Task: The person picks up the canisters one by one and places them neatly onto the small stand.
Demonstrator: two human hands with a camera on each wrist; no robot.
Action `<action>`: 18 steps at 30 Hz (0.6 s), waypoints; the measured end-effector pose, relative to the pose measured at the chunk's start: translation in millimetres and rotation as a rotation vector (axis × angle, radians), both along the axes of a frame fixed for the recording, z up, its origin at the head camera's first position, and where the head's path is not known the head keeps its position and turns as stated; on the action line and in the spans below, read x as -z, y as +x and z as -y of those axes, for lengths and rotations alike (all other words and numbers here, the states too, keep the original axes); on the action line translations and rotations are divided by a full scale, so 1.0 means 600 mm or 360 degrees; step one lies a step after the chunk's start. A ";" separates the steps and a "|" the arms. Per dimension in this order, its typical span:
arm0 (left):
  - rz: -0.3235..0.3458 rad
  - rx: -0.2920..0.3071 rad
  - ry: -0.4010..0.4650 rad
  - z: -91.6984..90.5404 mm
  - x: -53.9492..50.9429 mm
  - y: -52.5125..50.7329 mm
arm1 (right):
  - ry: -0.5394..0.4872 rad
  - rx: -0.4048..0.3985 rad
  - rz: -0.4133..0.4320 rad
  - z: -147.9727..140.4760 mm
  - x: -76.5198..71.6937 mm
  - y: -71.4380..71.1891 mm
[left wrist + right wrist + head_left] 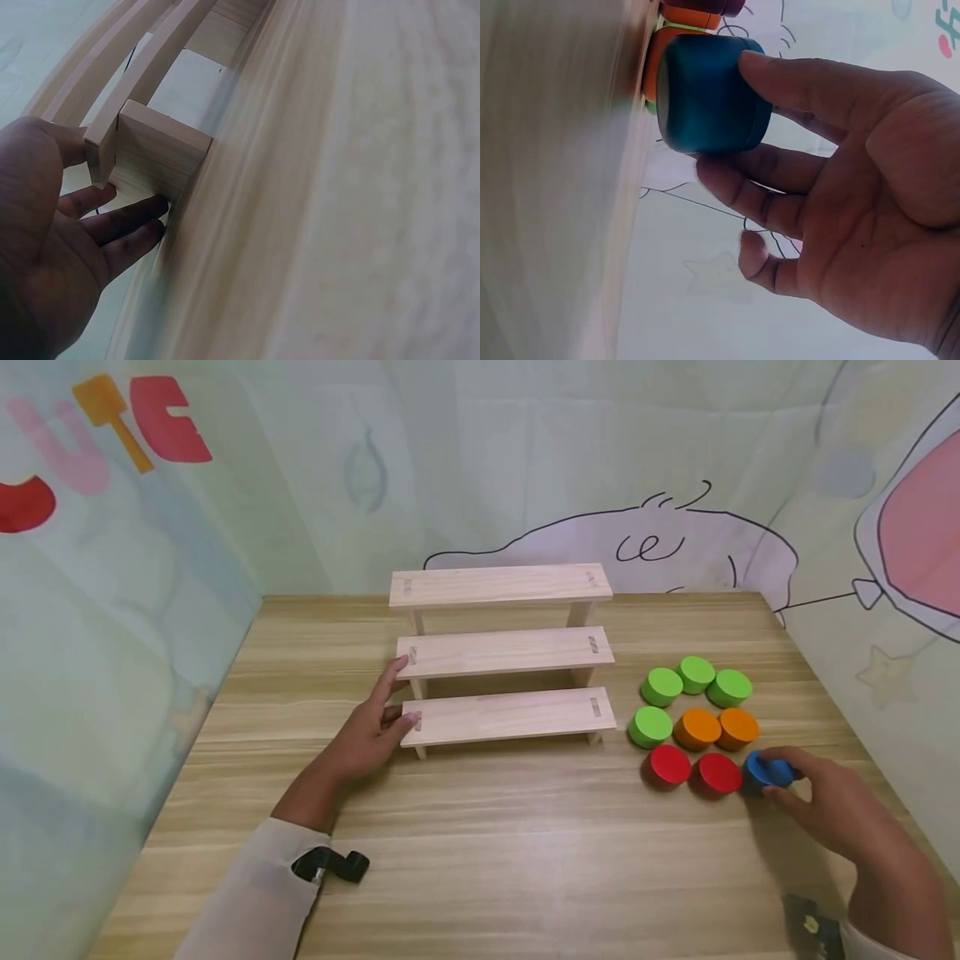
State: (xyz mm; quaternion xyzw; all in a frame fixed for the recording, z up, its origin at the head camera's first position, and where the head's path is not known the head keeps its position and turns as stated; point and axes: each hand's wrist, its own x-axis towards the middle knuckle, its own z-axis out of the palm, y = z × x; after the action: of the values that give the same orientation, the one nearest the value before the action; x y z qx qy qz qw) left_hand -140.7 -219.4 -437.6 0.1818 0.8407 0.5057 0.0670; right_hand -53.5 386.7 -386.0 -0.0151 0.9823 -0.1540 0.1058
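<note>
Pinching a blue block (712,94) between the thumb and fingers of the right hand (828,802), at the right end of the nearest row, just beside two red blocks (717,775). In the right wrist view, pressing the thumb to one side of the blue block and bracing fingers against the other; cannot tell whether holding it clear of the wooden tabletop (525,877) or letting it rest there. Behind that row, two orange blocks (697,729) side by side, with one of four green blocks (650,727) to their left and the other three farther back. Well to the left of the blocks, touching the left end of a three-tier wooden stand (480,656) with the left hand (367,735), spread and fairly straight rather than wrapped round anything. Resting the thumb at the end of the lowest board (510,717) and the index finger at the end of the middle board (525,647). In the left wrist view, reaching other fingers in below the lowest board, close to its leg (154,146).
</note>
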 end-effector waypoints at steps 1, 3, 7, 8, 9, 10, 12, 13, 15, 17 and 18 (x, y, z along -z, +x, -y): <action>-0.0004 0.0001 0.0001 0.000 0.000 0.000 | 0.0000 0.0008 0.0002 0.000 -0.001 0.000; -0.0010 0.0003 -0.0002 0.000 0.000 0.001 | -0.0004 0.0033 0.0001 0.001 -0.002 0.001; 0.0001 -0.0003 -0.0001 0.000 0.000 0.000 | -0.0017 0.0076 -0.0020 0.002 -0.003 0.007; 0.0007 -0.0004 -0.0001 0.000 0.000 0.000 | -0.0021 0.0081 -0.0048 0.002 -0.002 0.009; 0.0010 -0.0006 -0.0001 0.000 0.000 0.000 | -0.0020 0.0081 -0.0085 0.002 -0.002 0.011; 0.0013 -0.0008 0.0000 0.000 0.000 0.000 | -0.0025 0.0074 -0.0128 0.001 -0.002 0.012; 0.0018 -0.0011 -0.0002 0.001 0.000 0.000 | -0.0031 0.0059 -0.0224 -0.001 -0.002 0.014; 0.0021 -0.0011 -0.0003 0.001 0.000 0.000 | -0.0035 0.0056 -0.0259 -0.002 -0.002 0.015; 0.0023 -0.0012 -0.0007 0.001 0.000 0.000 | -0.0057 0.0060 -0.0312 -0.004 -0.003 0.015; 0.0030 -0.0013 -0.0008 0.001 -0.001 0.001 | -0.0087 0.0072 -0.0346 -0.004 -0.003 0.016; 0.0030 -0.0015 -0.0009 0.000 -0.002 0.001 | -0.0101 0.0075 -0.0362 -0.004 -0.003 0.017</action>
State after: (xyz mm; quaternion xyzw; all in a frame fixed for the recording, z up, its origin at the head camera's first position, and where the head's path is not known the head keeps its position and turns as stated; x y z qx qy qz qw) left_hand -140.0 -219.6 -436.6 0.1727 0.8422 0.5054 0.0732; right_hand -43.2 389.3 -383.9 -0.0126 0.9827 -0.1847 -0.0105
